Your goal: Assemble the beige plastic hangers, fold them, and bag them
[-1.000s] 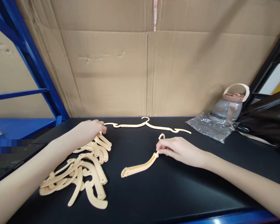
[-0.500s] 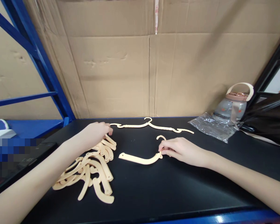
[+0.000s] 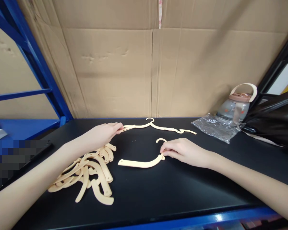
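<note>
Cardboard (image 3: 115, 70) stands as a wall behind the finished hanger (image 3: 163, 128), which lies near the back of the black table (image 3: 182, 198); its left end is hidden by the left hand (image 3: 111, 130). That hand has its fingers pinched on a strip (image 3: 129, 127) with holes, which overlaps the hanger's left arm from this angle. How far the strip runs under the fingers cannot be seen, nor whether it touches the hanger.

In front of the hanger, the right hand (image 3: 175, 150) grips a small piece by thumb and fingertips. A hook (image 3: 161, 140) shows above the fingers and a curved arm (image 3: 141, 164) reaches out leftward below them; the fingers cover the place where the two would meet.

Nearer than the hanger and to its left lies a heap of loose hanger parts (image 3: 96, 174), tangled enough that they are hard to count, with the left forearm covering some. To the hanger's right are a crumpled plastic bag (image 3: 212, 127) and a handled bottle (image 3: 234, 107), its base partly obscured by the plastic. Farther right, something black and shiny (image 3: 276, 118) is cut off. Far left of the hanger, pixel blocks blot out part of a dark object.
</note>
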Demonstrator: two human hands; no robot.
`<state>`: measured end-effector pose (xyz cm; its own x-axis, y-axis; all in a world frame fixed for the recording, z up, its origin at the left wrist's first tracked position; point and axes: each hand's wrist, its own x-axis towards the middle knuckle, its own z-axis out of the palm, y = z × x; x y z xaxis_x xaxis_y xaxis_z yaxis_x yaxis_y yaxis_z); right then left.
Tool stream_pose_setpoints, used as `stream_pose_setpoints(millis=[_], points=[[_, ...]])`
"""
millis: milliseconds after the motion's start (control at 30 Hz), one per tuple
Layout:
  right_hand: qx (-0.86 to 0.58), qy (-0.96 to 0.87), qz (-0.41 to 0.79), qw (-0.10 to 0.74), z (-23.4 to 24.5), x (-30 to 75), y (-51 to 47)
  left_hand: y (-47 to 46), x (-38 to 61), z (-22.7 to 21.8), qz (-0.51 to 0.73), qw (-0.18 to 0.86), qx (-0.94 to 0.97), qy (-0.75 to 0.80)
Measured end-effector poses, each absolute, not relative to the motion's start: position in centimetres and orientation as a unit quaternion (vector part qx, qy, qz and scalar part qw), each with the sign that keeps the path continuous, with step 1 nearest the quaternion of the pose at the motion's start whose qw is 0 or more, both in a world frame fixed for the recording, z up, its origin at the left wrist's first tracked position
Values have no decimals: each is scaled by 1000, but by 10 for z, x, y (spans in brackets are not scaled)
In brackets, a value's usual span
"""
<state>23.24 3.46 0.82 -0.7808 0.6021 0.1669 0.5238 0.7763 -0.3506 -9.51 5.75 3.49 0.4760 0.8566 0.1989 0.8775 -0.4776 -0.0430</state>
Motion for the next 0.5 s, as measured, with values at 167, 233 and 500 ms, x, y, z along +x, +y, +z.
stream_pose_setpoints(millis=[167,233,500], points=[[-298,-933,145,137,8,232,34,50,-73,34,-75,184,-865,-460],[-298,-934,143,138,8,232,34,44,-64,35,-83,228,-869,-432],[-297,-935,137,138,8,231,35,11,-30,32,-137,294,-901,-289]])
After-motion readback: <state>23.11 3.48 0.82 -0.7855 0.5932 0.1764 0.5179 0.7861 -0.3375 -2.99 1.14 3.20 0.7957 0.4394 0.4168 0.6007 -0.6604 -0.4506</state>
